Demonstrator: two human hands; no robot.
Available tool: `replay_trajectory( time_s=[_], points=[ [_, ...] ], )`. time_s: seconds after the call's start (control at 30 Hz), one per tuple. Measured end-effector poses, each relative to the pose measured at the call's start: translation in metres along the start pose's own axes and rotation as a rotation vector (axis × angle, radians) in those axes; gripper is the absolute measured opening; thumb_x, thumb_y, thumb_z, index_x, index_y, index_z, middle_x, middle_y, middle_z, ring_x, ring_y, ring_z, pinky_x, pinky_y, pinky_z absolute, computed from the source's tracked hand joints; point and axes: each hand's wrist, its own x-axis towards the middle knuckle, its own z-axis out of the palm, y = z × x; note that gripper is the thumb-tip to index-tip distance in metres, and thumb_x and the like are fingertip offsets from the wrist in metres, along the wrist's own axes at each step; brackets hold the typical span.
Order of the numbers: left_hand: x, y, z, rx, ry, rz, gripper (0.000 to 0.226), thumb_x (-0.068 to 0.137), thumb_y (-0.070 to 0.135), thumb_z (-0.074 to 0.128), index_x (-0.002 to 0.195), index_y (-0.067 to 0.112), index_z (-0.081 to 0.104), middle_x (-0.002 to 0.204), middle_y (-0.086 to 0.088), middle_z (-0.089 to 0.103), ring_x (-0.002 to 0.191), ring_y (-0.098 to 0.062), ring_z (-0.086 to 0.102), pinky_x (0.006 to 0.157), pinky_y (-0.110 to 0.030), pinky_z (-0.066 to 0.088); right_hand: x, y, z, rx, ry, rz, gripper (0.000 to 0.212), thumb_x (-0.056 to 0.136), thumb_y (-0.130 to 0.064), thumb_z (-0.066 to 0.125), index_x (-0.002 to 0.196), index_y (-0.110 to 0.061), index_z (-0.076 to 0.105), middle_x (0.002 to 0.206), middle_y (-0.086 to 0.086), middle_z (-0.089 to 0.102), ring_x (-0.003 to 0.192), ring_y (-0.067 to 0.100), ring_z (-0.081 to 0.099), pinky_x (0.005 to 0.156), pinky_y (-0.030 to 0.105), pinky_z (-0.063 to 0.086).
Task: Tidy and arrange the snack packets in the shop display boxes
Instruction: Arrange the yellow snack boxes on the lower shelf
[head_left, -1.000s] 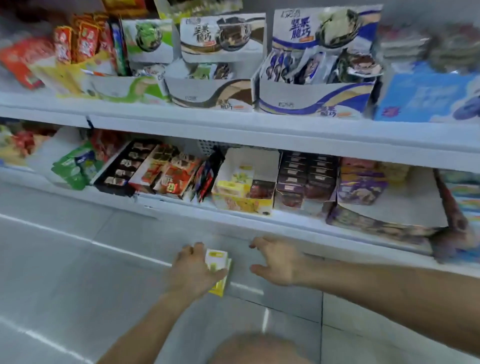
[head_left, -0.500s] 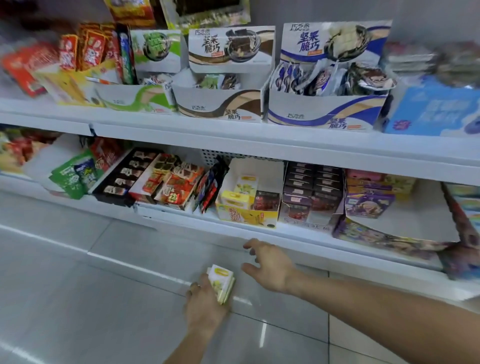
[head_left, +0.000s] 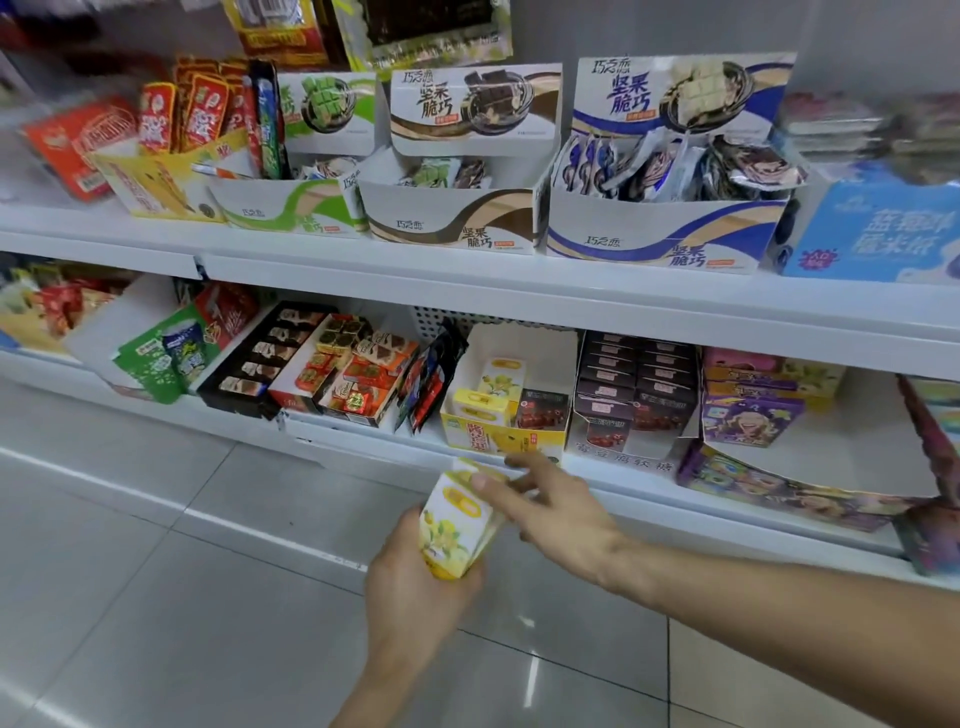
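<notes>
Yellow-and-white cardboard marks the small snack packets (head_left: 457, 525) we find gripped in the left hand (head_left: 415, 587), fingers curled round the lower end of what looks like a stack of 2 or 3, held just below the lower shelf edge (head_left: 675, 493). The right hand (head_left: 561, 514) has its thumb and fingers on the upper end of the same stack, apparently pinching the top packet; the exact contact is blurred. Directly above stands the matching yellow display box (head_left: 498, 439), which holds 2 like packets (head_left: 493, 389) on its left and dark red ones (head_left: 540, 410) on its right, with bare room behind them. We judge the task partly done: this box is not yet filled, and the held packets have yet to go in. Beside it on the right, the purple boxes (head_left: 634, 384) sit in orderly rows, while the loose dark pouches (head_left: 431, 379) on the left lean untidily against the box wall. On the upper shelf, the blue-trimmed box (head_left: 665, 228) holds jumbled packets needing attention. We see the shelf lip and the box's front wall as the only obstacles to placement.
</notes>
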Motion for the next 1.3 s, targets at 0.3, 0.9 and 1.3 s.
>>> replay_trajectory(
  time_s=[0.3, 0.9, 1.3],
  points=[
    [0.049, 0.054, -0.024, -0.234, 0.173, -0.027, 0.051, 0.054, 0.026, 0.092, 0.094, 0.031, 0.06, 0.079, 0.016, 0.07, 0.074, -0.003, 0.067, 0.067, -0.025, 0.054, 0.066, -0.045, -0.061, -0.511, 0.245, -0.319, 0.042, 0.093, -0.042, 0.06, 0.128, -0.018, 0.06, 0.121, 0.002, 0.068, 0.109, 0.025, 0.065, 0.09, 0.035, 0.052],
    [0.069, 0.073, -0.016, -0.29, 0.167, -0.104, 0.059, 0.054, 0.027, 0.093, 0.102, 0.032, 0.059, 0.085, 0.016, 0.07, 0.079, -0.006, 0.069, 0.072, -0.03, 0.058, 0.135, -0.059, -0.062, -0.51, -0.09, 0.165, 0.077, 0.074, -0.03, 0.086, 0.136, -0.007, 0.047, 0.136, 0.008, 0.055, 0.123, 0.027, 0.055, 0.103, 0.039, 0.049],
    [0.074, 0.084, 0.001, -0.308, 0.097, -0.149, 0.057, 0.056, 0.025, 0.095, 0.099, 0.03, 0.057, 0.088, 0.013, 0.07, 0.078, -0.003, 0.066, 0.062, -0.019, 0.047, 0.136, -0.056, -0.057, -0.347, -0.08, 0.182, 0.078, 0.078, -0.006, 0.082, 0.145, 0.001, 0.041, 0.146, 0.015, 0.049, 0.133, 0.031, 0.048, 0.108, 0.041, 0.046]
  ],
)
